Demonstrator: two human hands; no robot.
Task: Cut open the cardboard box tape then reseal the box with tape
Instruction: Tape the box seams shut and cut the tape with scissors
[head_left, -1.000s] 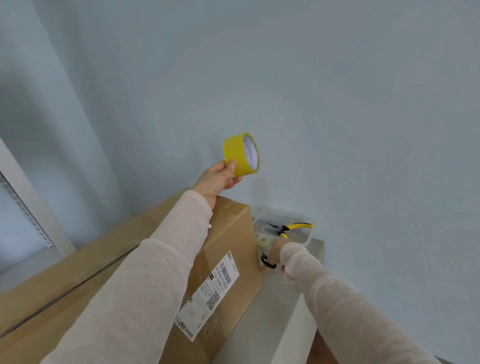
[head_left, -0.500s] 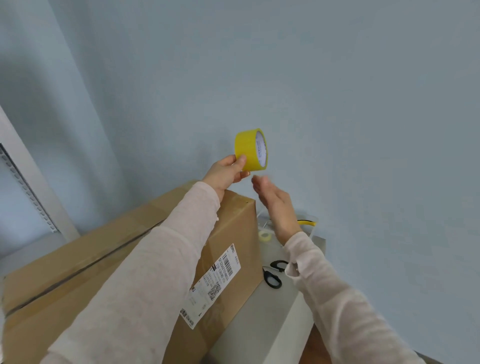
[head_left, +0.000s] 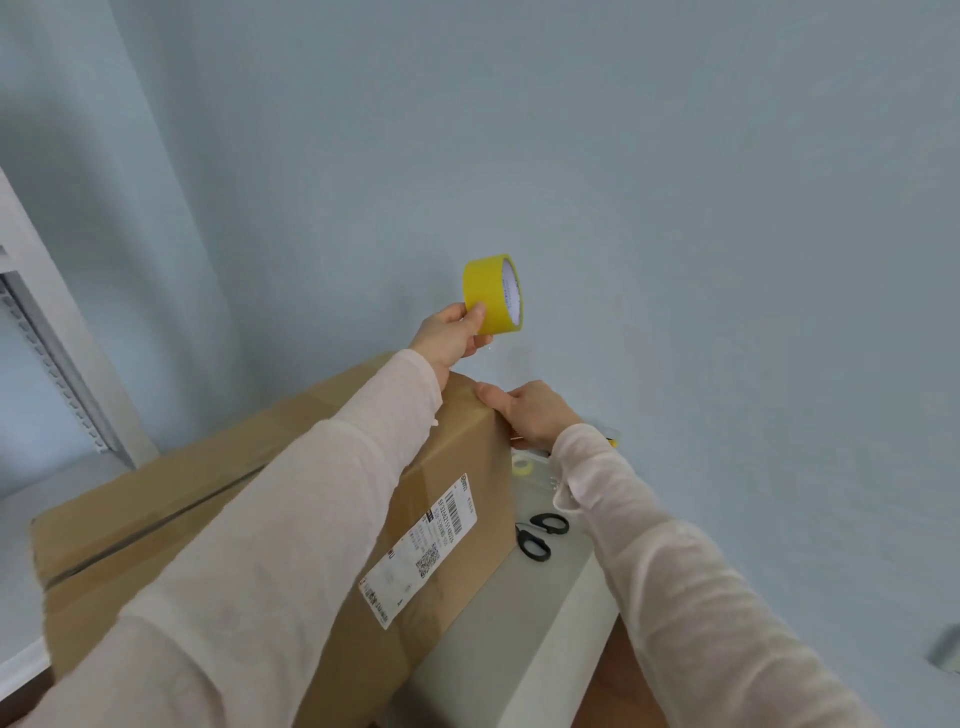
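A large brown cardboard box (head_left: 460, 467) lies on a white table (head_left: 493, 634), with a dark slit along its top seam (head_left: 156, 525) and a shipping label (head_left: 421, 551) on its near side. My left hand (head_left: 449, 338) grips a yellow tape roll (head_left: 491, 296) and holds it up in the air above the box's far corner. My right hand (head_left: 530, 413) lies over the box's far upper edge, thumb on the top edge and fingers down the far face. Whether a strip runs from the roll to that hand is not visible.
Black-handled scissors (head_left: 540, 535) lie on the table just right of the box. A small pale tape roll (head_left: 521, 466) sits behind them, beside a clear tray mostly hidden by my right wrist. A blue wall stands close behind; the table's edge drops off at the right.
My right hand left the scissors on the table, rose towards the roll, then came down onto the box's far edge. My left hand kept the yellow roll raised.
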